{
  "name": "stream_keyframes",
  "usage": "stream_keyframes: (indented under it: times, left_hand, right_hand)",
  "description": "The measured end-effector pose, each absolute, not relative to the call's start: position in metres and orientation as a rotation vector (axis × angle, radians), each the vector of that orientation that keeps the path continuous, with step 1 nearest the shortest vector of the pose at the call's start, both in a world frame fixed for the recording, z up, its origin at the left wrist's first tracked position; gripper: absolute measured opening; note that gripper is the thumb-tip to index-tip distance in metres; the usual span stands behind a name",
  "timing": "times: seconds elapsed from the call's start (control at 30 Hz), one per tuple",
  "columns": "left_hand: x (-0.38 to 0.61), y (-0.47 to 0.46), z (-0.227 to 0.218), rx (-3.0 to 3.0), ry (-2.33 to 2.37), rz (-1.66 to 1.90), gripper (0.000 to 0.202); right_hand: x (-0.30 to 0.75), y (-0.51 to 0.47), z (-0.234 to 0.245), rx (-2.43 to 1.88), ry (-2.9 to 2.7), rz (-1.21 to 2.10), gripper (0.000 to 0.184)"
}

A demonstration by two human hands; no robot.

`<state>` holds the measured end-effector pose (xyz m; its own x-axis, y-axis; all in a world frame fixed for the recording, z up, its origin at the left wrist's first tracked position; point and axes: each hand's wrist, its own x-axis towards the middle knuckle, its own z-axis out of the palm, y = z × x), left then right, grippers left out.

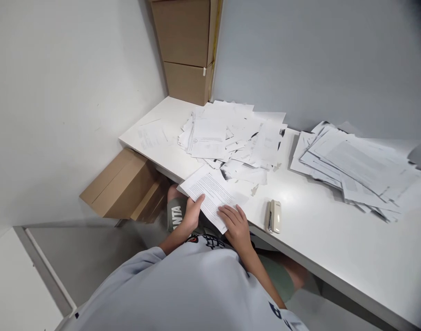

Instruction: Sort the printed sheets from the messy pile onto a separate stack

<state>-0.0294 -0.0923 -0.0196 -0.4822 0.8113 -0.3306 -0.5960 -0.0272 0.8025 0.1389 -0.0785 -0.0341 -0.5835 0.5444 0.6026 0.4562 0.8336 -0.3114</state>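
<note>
- Head view only, looking down at my lap and the desk edge.
- Left hand (pixel 193 212): pinching the near edge of the sheet, thumb on top, fingers behind it.
- Right hand (pixel 235 224): fingers pressed together and curved over the lower part of the same sheet. Thumb hidden, so I can't tell if it's pinching or just resting.
- Printed sheet (pixel 213 195): thin white paper, dense text block, held in front of me at the desk's front edge. Can't tell if it touches the desk.
- State of the paper: this one sheet is in my hands, the rest is in two lots on the desk.
- Loose heap of paper (pixel 227 133): mid-desk, just past my hands. Sheets overlap at skewed angles, with some curled corners and dark print showing at the edges.
- Stacked pile of paper (pixel 355 168): further right, well apart from the heap. Flatter and more layered, but the edges are uneven and sheets fan out.
- Lone sheet (pixel 151 136): flat at the left end of the desk, apart from the heap.
- Beige stapler (pixel 275 216): lying shut on the desk near the front edge, right of my right hand, not touched.
- White desk (pixel 320 248): smooth, matte top, set into the corner.
- Cardboard cartons (pixel 186 50): brown, square-edged, stacked upright in the corner behind the desk.
- Flat cardboard box (pixel 122 184): tilted under the desk's left end.
- Grey sweatshirt sleeve (pixel 151 262): soft fleece-like fabric, on my left arm.
</note>
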Motion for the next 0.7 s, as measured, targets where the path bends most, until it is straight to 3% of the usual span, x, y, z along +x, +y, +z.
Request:
stream_keyframes:
  times: [0.13,0.23,0.33,0.4,0.57,0.7]
  left_hand:
    - [-0.038,-0.09,-0.018,0.136,1.103,1.737,0.047]
    - [-0.042,-0.084,-0.016,0.04,0.988,1.734,0.043]
    - [-0.036,-0.082,-0.016,-0.042,0.904,1.739,0.041]
    - [-0.026,-0.086,-0.018,-0.065,0.85,1.72,0.042]
    - [-0.008,-0.089,-0.021,0.02,0.794,1.58,0.049]
    - [-0.033,-0.062,-0.015,0.326,0.873,1.681,0.046]
  right_hand:
    - [0.156,-0.098,-0.042,-0.916,-2.03,0.28,0.041]
    - [0.166,-0.114,-0.051,-1.129,-1.603,0.701,0.023]
    - [0.164,-0.118,-0.054,-1.186,-1.2,1.374,0.036]
    - [0.158,-0.112,-0.05,-1.154,-1.023,1.577,0.046]
    - [0.152,-0.082,-0.019,-1.196,-0.935,1.372,0.038]
    - [0.152,-0.061,-0.005,-1.231,-0.957,1.02,0.031]
